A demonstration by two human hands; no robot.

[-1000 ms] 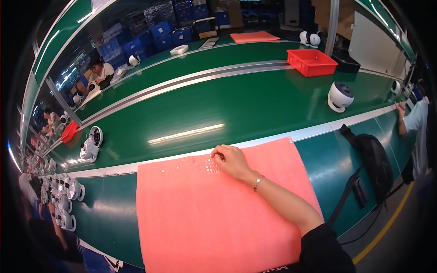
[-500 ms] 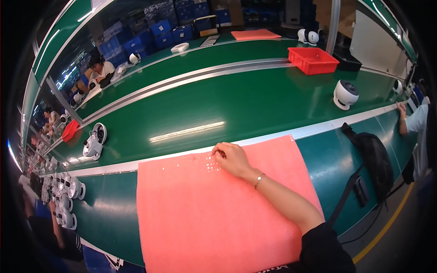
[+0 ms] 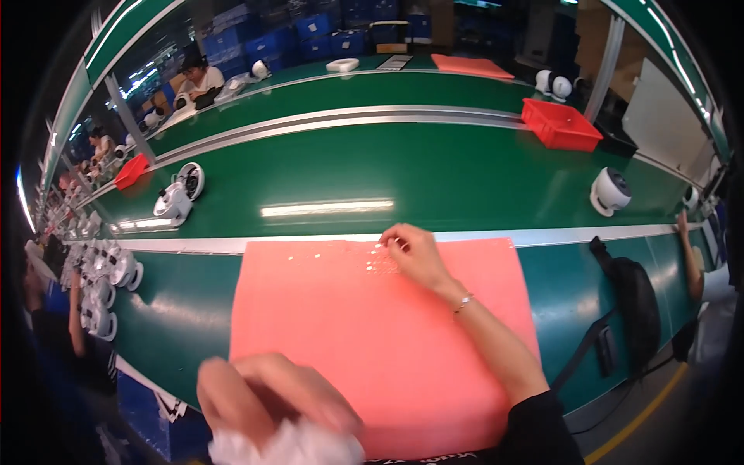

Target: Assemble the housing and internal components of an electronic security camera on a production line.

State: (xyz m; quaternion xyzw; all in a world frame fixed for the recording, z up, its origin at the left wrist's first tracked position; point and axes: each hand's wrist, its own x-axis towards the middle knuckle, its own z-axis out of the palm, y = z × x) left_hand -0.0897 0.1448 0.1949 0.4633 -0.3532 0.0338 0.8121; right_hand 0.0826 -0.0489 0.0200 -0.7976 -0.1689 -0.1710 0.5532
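A pink foam mat point(image 3: 387, 333) lies before me. On its far part sit small clear dots point(image 3: 380, 268) in a loose cluster, with a few more off to the left. My right hand point(image 3: 415, 256) is closed at the mat's far edge, its thumb and fingertips pinched together beside the cluster. Whatever they hold is too small or hidden to make out. Close at the lower left, my left hand point(image 3: 271, 391) is raised over the mat, blurred by motion with its fingers bent. Crumpled white material point(image 3: 291, 446) shows below it; I cannot tell whether the hand grips it.
White camera-like units stand at the left point(image 3: 116, 267), on the green belt point(image 3: 174, 201) and at its right point(image 3: 610, 191). A red bin point(image 3: 562, 124) is beyond the belt. A black bag point(image 3: 632, 291) lies at right. Other people work at both sides and across.
My left hand has come into view at the lower left with the white material. The right hand stays at the dots, still pinched. The whole view has shifted slightly.
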